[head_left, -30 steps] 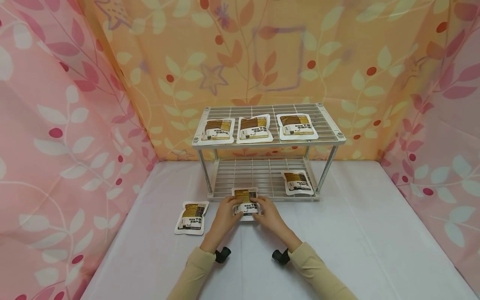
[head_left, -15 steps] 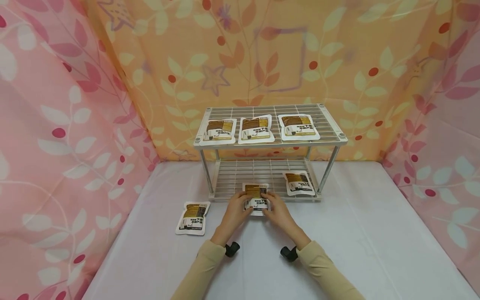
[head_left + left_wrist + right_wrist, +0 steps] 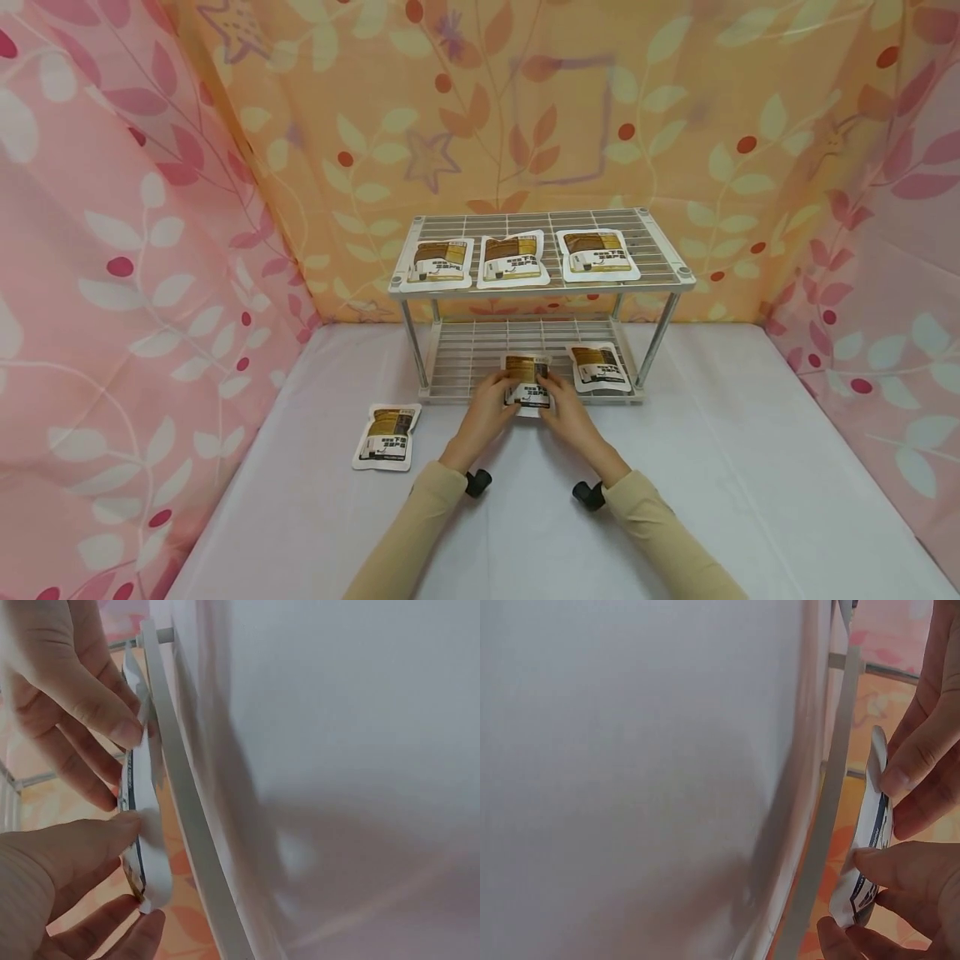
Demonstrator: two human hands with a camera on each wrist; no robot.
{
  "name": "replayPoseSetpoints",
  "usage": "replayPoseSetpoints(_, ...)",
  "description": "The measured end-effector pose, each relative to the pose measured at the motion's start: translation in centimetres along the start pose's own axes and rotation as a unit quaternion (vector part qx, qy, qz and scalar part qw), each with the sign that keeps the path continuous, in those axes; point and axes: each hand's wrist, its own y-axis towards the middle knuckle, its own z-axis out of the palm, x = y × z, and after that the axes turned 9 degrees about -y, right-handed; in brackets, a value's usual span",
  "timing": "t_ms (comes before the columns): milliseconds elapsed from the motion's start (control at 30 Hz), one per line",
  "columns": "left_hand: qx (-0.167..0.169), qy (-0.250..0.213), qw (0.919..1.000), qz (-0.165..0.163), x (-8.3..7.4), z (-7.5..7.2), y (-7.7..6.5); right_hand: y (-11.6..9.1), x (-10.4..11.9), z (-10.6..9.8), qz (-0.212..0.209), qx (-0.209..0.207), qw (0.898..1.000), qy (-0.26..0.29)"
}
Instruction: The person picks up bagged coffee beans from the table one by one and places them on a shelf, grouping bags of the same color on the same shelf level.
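Observation:
Both hands hold one flat white food pouch (image 3: 528,387) with a brown and yellow printed front, at the front edge of the lower shelf (image 3: 468,358). My left hand (image 3: 486,412) grips its left side and my right hand (image 3: 568,410) its right side. In the left wrist view the pouch (image 3: 155,840) appears edge-on, pinched between thumbs and fingers, beside the shelf's rail. The right wrist view shows the pouch (image 3: 864,840) apart from that rail. A similar pouch (image 3: 600,367) lies on the lower shelf, just right of the held one.
On the rack's upper shelf (image 3: 652,250) lie three like pouches: left pouch (image 3: 437,263), middle pouch (image 3: 513,260) and right pouch (image 3: 597,254). Another pouch (image 3: 387,437) lies on the white tablecloth (image 3: 750,467), left of the rack. Metal posts (image 3: 657,337) join the two shelves.
Both hands have carried the pouch to the right and forward, from the rack's front edge further over the lower shelf. The other pouches keep their places.

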Motion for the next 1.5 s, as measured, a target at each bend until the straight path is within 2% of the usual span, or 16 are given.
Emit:
replayPoseSetpoints(333, 0.007, 0.001, 0.9995, 0.031, 0.6, 0.4, 1.7, 1.1, -0.8, -0.4, -0.003, 0.018, 1.0, -0.025)
replayPoseSetpoints(600, 0.015, -0.006, 0.9996, 0.025, 1.0, 0.6, 2.7, 1.9, -1.1, -0.1, 0.004, 0.031, 0.999, -0.032)
replayPoseSetpoints(900, 0.032, 0.014, 0.9993, 0.014, 1.1, 1.1, 3.7, 3.2, -1.5, -0.3, 0.009, 0.054, 0.996, -0.068)
replayPoseSetpoints(1200, 0.043, -0.001, 0.999, 0.007, 1.2, 1.5, 4.2, 3.5, -1.8, -0.1, 0.03, 0.071, 0.995, -0.061)
replayPoseSetpoints(1367, 0.05, 0.001, 0.9987, 0.001, 1.3, 1.6, 4.3, 3.6, -1.8, 0.0, 0.032, 0.069, 0.995, -0.066)
replayPoseSetpoints(1500, 0.053, -0.003, 0.9986, 0.01, 1.5, 1.6, 4.4, 3.6, -1.8, 0.1, 0.031, 0.063, 0.995, -0.065)
